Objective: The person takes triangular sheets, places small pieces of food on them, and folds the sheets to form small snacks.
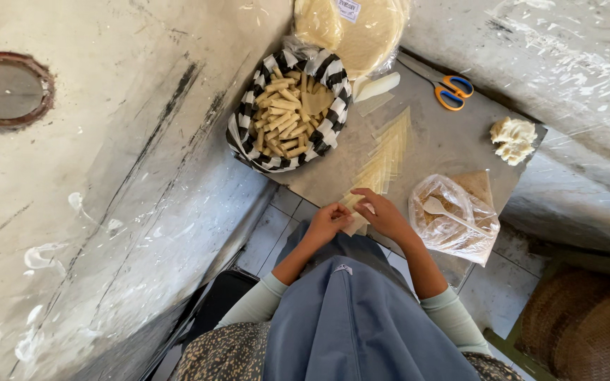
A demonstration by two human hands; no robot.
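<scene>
- left hand (328, 220) and right hand (384, 215) meet at the near edge of the tabletop (453, 137), fingers curled shut on a pale wrapper strip (356, 223).
- more cut strips (384, 159) fan out just beyond; finished rolls (287, 116) fill the striped bag (327, 130).
- judgement: roll tight and even, keeping the edges aligned so the filling stays in.

a thin pastry strip (356, 215) is being pinched between the left hand (328, 220) and the right hand (384, 215) at the table's (453, 144) near edge. more strips (386, 159) are being kept at twelve o'clock, a striped bag of rolled sticks (289, 111) at eleven, scissors (450, 92) at one, a filling bag (452, 219) at three.
</scene>
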